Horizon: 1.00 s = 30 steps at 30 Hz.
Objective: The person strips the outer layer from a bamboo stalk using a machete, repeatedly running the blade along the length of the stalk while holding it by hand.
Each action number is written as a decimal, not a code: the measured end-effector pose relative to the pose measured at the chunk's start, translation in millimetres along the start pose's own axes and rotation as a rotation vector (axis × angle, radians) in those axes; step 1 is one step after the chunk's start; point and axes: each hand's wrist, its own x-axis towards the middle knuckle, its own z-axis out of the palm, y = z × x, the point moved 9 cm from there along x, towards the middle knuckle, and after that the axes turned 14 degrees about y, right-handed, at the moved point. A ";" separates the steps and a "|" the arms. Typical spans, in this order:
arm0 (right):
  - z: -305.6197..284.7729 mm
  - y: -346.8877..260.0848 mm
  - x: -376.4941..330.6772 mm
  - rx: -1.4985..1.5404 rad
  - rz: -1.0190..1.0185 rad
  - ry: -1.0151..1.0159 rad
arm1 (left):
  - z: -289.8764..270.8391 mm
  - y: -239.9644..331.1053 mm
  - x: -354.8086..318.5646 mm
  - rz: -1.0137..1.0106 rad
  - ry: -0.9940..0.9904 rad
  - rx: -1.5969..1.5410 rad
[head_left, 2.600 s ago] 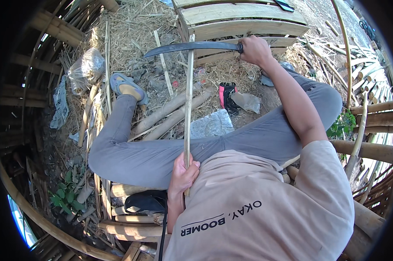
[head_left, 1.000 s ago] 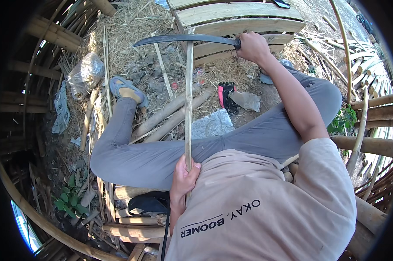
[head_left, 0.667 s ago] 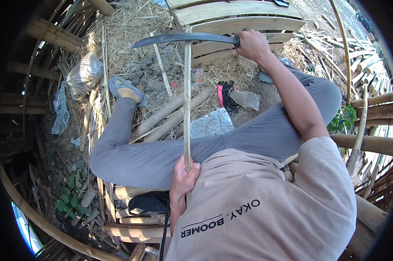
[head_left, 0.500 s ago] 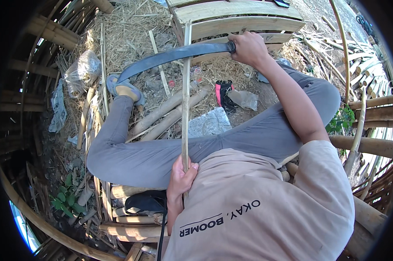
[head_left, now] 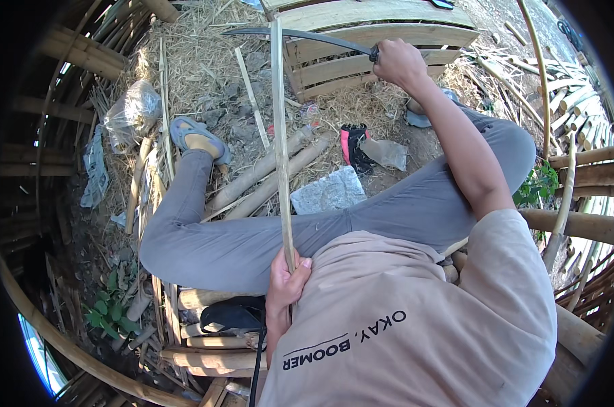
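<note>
My left hand (head_left: 288,279) is closed round the lower end of a long pale bamboo strip (head_left: 282,136), close against my shirt. From there the strip runs away from me, its far end reaching the slatted wooden crate. My right hand (head_left: 400,64) grips the handle of a machete (head_left: 330,39) with a long, dark, curved blade. The blade points left and lies across the strip near its far end, seen almost edge-on. Whether blade and strip touch, I cannot tell.
A slatted wooden crate (head_left: 381,41) stands ahead. Between my legs lie a grey stone block (head_left: 328,190), bamboo poles (head_left: 259,169) and a black and pink item (head_left: 356,146). A plastic bag (head_left: 136,112) rests at the left, and cut bamboo (head_left: 585,102) is piled at the right.
My right hand has moved the machete farther away and slightly right, turning its blade from broadside to nearly edge-on. The strip's far end has tilted a little left.
</note>
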 end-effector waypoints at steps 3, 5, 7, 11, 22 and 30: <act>5.1 -9.9 -13.7 0.015 -0.045 -0.098 | 12.3 19.1 -2.2 0.034 -0.021 0.019; 3.8 -33.7 -24.1 0.086 -0.081 -0.077 | 9.4 13.6 -4.2 -0.010 -0.001 -0.044; 0.9 -36.2 -17.5 0.133 -0.008 -0.066 | 6.3 16.1 -4.2 -0.047 0.006 -0.149; -17.4 -17.4 -13.5 0.161 0.035 0.022 | 3.8 20.5 -3.2 -0.018 0.002 -0.219; -29.6 18.4 -0.4 0.223 0.203 0.094 | 0.8 36.8 1.8 0.045 -0.013 -0.268; -63.0 20.8 -6.0 0.247 0.196 0.082 | 13.1 17.5 20.6 -0.160 0.059 -0.015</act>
